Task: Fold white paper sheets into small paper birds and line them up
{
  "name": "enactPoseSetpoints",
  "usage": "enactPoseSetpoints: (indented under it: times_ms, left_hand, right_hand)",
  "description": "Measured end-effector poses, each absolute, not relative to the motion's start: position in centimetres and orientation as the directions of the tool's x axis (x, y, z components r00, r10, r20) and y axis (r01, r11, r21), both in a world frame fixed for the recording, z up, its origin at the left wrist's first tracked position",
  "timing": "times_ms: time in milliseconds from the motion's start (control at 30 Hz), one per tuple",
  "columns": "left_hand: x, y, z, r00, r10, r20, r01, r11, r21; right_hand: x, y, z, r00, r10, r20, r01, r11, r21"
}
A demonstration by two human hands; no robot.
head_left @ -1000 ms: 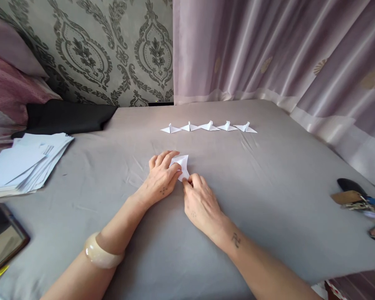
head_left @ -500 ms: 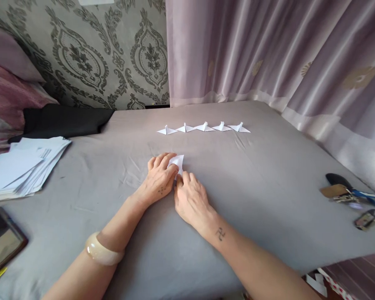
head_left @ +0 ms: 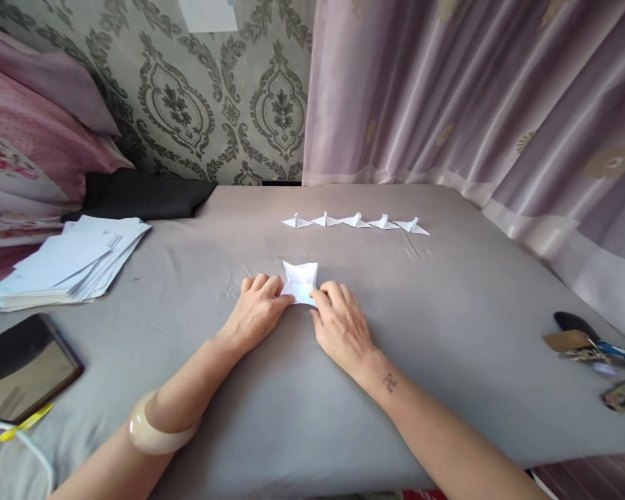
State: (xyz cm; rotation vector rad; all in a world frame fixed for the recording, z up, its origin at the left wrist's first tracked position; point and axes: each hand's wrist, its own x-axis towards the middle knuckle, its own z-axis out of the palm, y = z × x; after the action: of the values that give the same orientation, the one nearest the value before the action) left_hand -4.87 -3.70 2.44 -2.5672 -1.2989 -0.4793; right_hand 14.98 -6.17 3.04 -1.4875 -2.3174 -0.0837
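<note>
A small white piece of folded paper (head_left: pixel 300 278) lies near the middle of the grey-covered surface, spread out with its corners pointing outward. My left hand (head_left: pixel 257 302) pinches its left side, the thumb along the near edge. On the paper's right side, my right hand (head_left: pixel 341 319) has its fingertips closed at the lower right corner. Beyond both hands, several white folded-paper figures (head_left: pixel 357 220) with raised centres and pointed sides stand in a row, their tips close together or touching.
To the left are a stack of white paper (head_left: pixel 67 267), a black cloth (head_left: pixel 146 194) and a phone (head_left: pixel 28 368) with a white cable (head_left: pixel 36 451). Keys (head_left: pixel 586 351) lie at the far right. A curtain (head_left: pixel 421 90) hangs behind the surface's back right edge.
My hands have moved apart, and the paper between them is now spread wider and more visible. The camera view has shifted left and up, bringing more of the phone into sight.
</note>
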Motion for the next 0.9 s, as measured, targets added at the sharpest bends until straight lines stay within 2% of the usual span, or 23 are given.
enactPoseSetpoints:
  times_ms: [233, 433, 633, 900]
  left_hand:
    - [-5.8, -5.3, 2.3, 0.561, 0.767, 0.312, 0.818, -0.571, -0.069]
    - [-6.0, -6.1, 2.3, 0.470, 0.823, 0.318, 0.873, -0.487, -0.028]
    - [-6.2, -5.9, 2.4, 0.409, 0.866, 0.287, 0.887, -0.451, 0.095]
    - [-5.7, -5.3, 2.2, 0.258, 0.944, 0.207, 0.896, -0.314, 0.314]
  right_hand:
    - [13.0, -5.1, 3.3, -0.588, 0.746, 0.311, 0.801, 0.591, 0.098]
    - [12.0, -4.5, 3.3, -0.661, 0.699, 0.272, 0.749, 0.634, 0.191]
    - [11.5, -4.0, 3.7, -0.681, 0.694, 0.233, 0.732, 0.651, 0.201]
    - [11.6, -2.4, 5.4, -0.659, 0.739, 0.139, 0.751, 0.657, 0.061]
